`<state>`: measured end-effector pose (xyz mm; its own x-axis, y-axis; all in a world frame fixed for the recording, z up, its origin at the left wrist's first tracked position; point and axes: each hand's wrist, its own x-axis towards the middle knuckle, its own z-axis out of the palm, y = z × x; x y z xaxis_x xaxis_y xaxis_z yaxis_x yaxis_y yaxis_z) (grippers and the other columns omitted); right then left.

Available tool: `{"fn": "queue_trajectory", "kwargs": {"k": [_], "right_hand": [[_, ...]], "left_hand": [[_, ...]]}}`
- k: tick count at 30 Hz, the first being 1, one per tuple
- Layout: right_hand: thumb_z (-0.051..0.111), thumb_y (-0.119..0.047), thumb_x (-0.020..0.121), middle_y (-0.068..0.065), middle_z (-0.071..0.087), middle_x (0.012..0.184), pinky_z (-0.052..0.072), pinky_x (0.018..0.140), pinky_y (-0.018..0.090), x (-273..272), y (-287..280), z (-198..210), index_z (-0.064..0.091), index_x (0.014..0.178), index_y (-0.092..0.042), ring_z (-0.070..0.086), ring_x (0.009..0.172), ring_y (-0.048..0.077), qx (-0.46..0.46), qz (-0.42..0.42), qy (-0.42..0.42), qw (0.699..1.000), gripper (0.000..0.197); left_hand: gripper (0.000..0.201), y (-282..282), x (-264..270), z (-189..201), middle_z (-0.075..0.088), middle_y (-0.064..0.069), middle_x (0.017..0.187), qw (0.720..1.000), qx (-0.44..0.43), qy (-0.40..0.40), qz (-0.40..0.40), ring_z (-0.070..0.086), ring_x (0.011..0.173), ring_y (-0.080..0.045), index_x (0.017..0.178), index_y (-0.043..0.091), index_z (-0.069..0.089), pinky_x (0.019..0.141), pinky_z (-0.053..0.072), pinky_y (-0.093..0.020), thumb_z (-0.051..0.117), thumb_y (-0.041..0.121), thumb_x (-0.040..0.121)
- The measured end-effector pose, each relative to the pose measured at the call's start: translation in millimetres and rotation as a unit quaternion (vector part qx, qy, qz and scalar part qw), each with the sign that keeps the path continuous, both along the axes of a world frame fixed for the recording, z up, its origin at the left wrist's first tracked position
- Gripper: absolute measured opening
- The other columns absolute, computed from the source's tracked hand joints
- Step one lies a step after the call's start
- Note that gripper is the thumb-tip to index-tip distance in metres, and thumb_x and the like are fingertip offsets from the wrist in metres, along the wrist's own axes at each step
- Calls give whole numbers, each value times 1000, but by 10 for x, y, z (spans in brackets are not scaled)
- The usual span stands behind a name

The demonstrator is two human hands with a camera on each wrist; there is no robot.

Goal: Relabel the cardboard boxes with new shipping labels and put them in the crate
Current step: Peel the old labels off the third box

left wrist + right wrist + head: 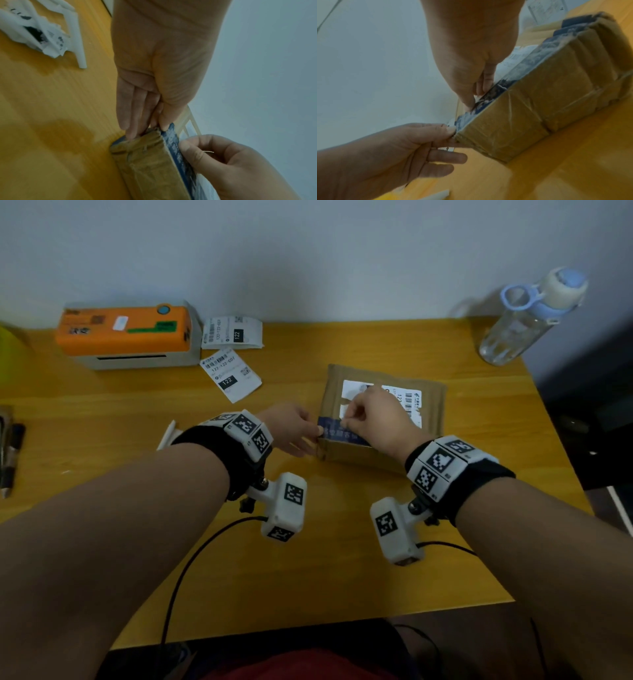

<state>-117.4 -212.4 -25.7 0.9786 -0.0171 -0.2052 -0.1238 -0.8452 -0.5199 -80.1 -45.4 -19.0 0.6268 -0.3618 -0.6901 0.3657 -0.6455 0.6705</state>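
Note:
A flat cardboard box [383,446] lies on the yellow table [308,559], with blue printed tape [342,433] along its near top edge. Its old white label [411,402] is partly torn away. My left hand [317,436] holds the box's near left corner, thumb on top and fingers against the end face [135,135]. My right hand [346,422] pinches the old label's torn edge beside the blue tape [496,86], thumb and forefinger together [476,98]. What sits between those fingertips is hidden. No crate is in view.
An orange-topped label printer [126,333] stands at the back left, with two printed labels [233,332] [231,374] beside it. Torn label scraps [39,33] lie left of my left wrist. A water bottle [524,320] stands back right. Pens [10,450] lie at the left edge.

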Motion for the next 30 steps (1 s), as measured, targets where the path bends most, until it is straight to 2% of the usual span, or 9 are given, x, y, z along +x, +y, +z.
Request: {"fn": "queue_trajectory", "kwargs": {"k": [4, 8, 11, 15, 18, 20, 22, 24, 30], "right_hand": [[66, -20, 87, 6, 61, 89, 50, 74, 34, -4, 55, 0, 65, 80, -9, 59, 78, 20, -1, -18, 17, 1000, 13], [55, -14, 92, 15, 66, 91, 52, 73, 36, 64, 123, -8, 67, 85, -1, 62, 81, 27, -47, -2, 41, 998, 19], [48, -10, 93, 21, 60, 101, 41, 66, 33, 90, 184, -12, 52, 80, -7, 56, 82, 31, -131, 51, 51, 989, 13], [46, -12, 93, 20, 46, 122, 41, 84, 38, 47, 225, -19, 45, 119, 0, 50, 110, 36, -216, 89, 59, 971, 28], [46, -13, 93, 21, 42, 128, 39, 94, 40, 15, 258, -41, 39, 126, 2, 44, 117, 36, -219, 76, 49, 971, 37], [47, -12, 92, 20, 45, 123, 41, 90, 39, 35, 253, -26, 43, 120, 1, 47, 114, 35, -194, 56, 64, 977, 32], [48, -8, 91, 15, 54, 101, 42, 75, 35, 91, 187, 4, 54, 97, -2, 54, 98, 33, -124, 18, 66, 990, 10], [51, -7, 91, 9, 58, 88, 43, 70, 31, 110, 86, 23, 58, 82, -6, 56, 87, 26, -37, -18, 73, 996, 12], [65, -22, 87, 10, 66, 88, 51, 76, 35, 69, 103, 22, 65, 84, -7, 61, 83, 23, -9, -22, 60, 998, 15]], "left_hand": [[35, -21, 71, 9, 57, -9, 118, 985, 32, -166, -38, 62, 89, -21, 120, 13, 47, 74, 52, -34, 61, 24, 90], [64, -81, 127, 13, 37, -8, 143, 918, 134, -305, -215, 49, 119, -23, 144, 30, 31, 87, 37, -27, 60, 39, 88], [67, -102, 165, -13, 33, -10, 145, 906, 171, -300, -246, 44, 124, -25, 146, 34, 25, 91, 36, -29, 57, 44, 88], [67, -103, 181, -41, 42, -14, 138, 902, 183, -299, -253, 47, 119, -29, 146, 37, 23, 86, 35, -30, 55, 47, 88], [68, -103, 190, -71, 45, -14, 136, 901, 185, -300, -253, 48, 118, -29, 146, 36, 23, 84, 34, -31, 55, 48, 88], [68, -100, 187, -72, 45, -14, 137, 904, 179, -298, -251, 47, 120, -29, 147, 35, 23, 84, 34, -30, 56, 47, 88], [69, -97, 189, -65, 43, -13, 140, 909, 167, -290, -247, 44, 124, -27, 147, 33, 24, 90, 35, -31, 57, 45, 88], [69, -93, 189, -68, 41, -10, 144, 915, 158, -282, -242, 42, 127, -26, 147, 33, 24, 94, 34, -30, 57, 44, 88], [70, -81, 184, -54, 40, -6, 146, 919, 146, -274, -242, 46, 123, -24, 148, 31, 22, 81, 29, -23, 58, 40, 89]]}}
